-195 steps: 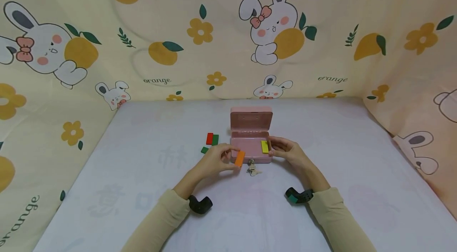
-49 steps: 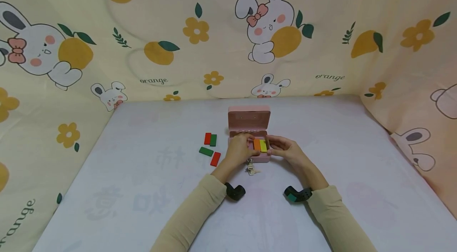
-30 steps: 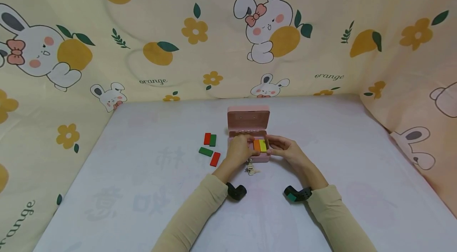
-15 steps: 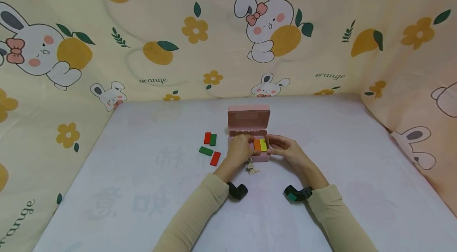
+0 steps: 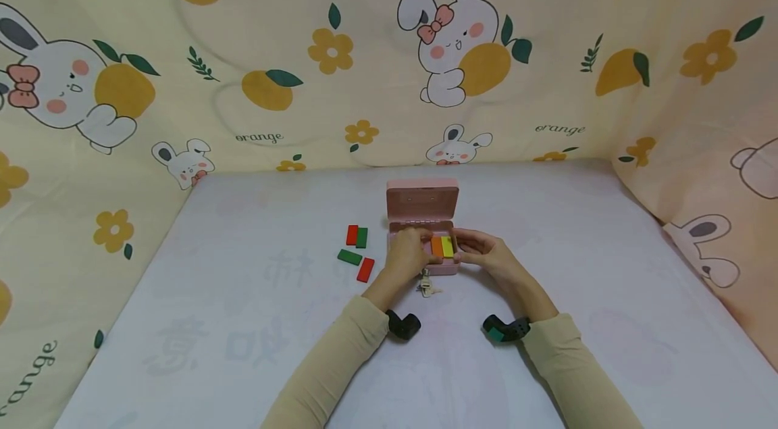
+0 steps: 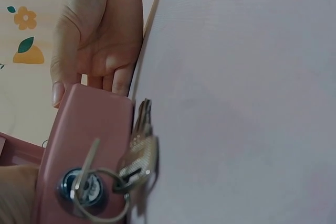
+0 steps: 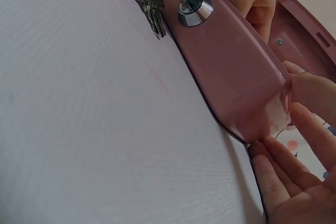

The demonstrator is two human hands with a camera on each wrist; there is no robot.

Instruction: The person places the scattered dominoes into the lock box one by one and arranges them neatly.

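A pink metal cash box (image 5: 444, 269) stands on the table with its lid raised. My left hand (image 5: 408, 257) reaches into it, thumb and fingers at the two ends of an orange block (image 5: 437, 246). That block lies flush beside a yellow block (image 5: 448, 248) at the box's right end. My right hand (image 5: 494, 257) holds the right side wall, thumb over the rim and fingers outside, as the right wrist view shows. Keys (image 6: 137, 161) on a ring hang from the front lock (image 7: 195, 10). The left fingertips are hidden inside the box in both wrist views.
Left of the box lie a red block (image 5: 352, 235) touching a green block (image 5: 362, 238), with another green block (image 5: 349, 257) and another red block (image 5: 365, 270) nearer. A patterned cloth (image 5: 365, 98) hangs behind the white table (image 5: 243, 321).
Since the oldest frame, my left hand has carried the orange block into the box, against the yellow one. Over the last second and a half both hands stay nearly still.
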